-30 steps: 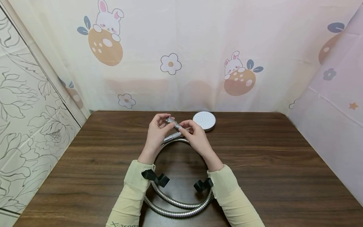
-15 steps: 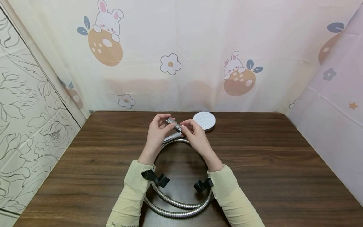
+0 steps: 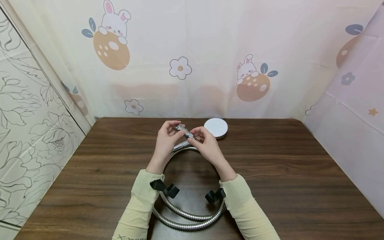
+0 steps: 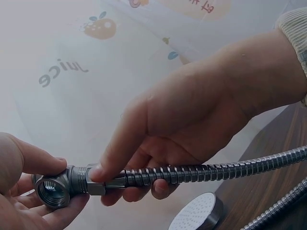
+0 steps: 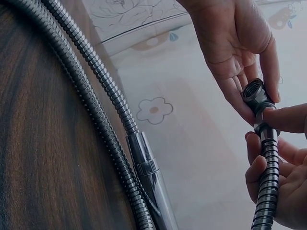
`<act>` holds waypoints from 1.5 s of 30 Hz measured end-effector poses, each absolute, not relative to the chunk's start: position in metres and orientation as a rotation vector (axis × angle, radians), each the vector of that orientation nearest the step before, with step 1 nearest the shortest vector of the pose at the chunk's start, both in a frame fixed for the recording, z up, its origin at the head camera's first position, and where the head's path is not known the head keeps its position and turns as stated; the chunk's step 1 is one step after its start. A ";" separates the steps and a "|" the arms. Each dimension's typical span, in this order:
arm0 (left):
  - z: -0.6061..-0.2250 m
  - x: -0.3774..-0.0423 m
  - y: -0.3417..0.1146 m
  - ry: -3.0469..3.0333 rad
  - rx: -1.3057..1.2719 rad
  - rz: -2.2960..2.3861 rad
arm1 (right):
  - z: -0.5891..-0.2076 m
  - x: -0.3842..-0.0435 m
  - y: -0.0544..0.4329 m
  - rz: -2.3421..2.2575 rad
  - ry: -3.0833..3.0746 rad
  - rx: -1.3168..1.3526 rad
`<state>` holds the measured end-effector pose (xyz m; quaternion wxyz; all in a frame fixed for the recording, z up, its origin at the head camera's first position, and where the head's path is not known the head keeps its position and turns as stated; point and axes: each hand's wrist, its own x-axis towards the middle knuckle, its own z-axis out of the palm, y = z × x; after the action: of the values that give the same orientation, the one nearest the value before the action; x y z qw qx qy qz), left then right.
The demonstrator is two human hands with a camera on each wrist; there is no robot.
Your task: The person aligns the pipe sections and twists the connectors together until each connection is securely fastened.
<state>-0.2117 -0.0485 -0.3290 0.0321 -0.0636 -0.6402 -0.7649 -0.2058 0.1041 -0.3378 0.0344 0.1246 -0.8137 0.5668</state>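
Note:
My left hand (image 3: 165, 140) pinches a small chrome tee fitting (image 4: 53, 189) with an open threaded mouth. My right hand (image 3: 207, 145) grips the end of a ribbed metal shower hose (image 4: 201, 173), its thumb on the hex nut (image 4: 97, 188). Nut and fitting are lined up end to end, with some thread showing between them in the left wrist view. Both hands are raised above the table, near its far side. From there the hose runs down to loops lying on the wood. Its other end meets the chrome shower handle (image 5: 160, 194).
The round white shower head face (image 3: 216, 127) is at the table's back edge, just beyond the right hand. Loops of hose (image 3: 189, 227) lie on the brown wooden table (image 3: 285, 173) beneath both forearms. A printed curtain (image 3: 210, 43) hangs behind.
My right thumb and fingers have shifted their hold at the nut, leaving more of the nut and hose end in sight. The left hand and fitting have hardly moved.

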 end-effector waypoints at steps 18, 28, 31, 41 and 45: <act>-0.328 -0.212 -0.049 -1.959 -0.205 -2.369 | -0.336 -0.205 0.103 1.816 -2.461 0.418; -0.329 -0.212 -0.049 -1.974 -0.199 -2.369 | -0.327 -0.198 0.101 1.741 -2.507 0.383; -0.330 -0.212 -0.048 -1.979 -0.192 -2.363 | -0.340 -0.206 0.103 1.725 -2.492 0.373; -0.329 -0.210 -0.049 -2.006 -0.193 -2.355 | -0.338 -0.205 0.106 1.666 -2.539 0.369; -0.329 -0.210 -0.049 -1.999 -0.197 -2.362 | -0.337 -0.205 0.106 1.696 -2.536 0.374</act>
<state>-0.2105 -0.0491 -0.3289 0.0205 -0.0636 -0.6445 -0.7617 -0.2048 0.1056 -0.3372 0.0336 0.1216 -0.8246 0.5515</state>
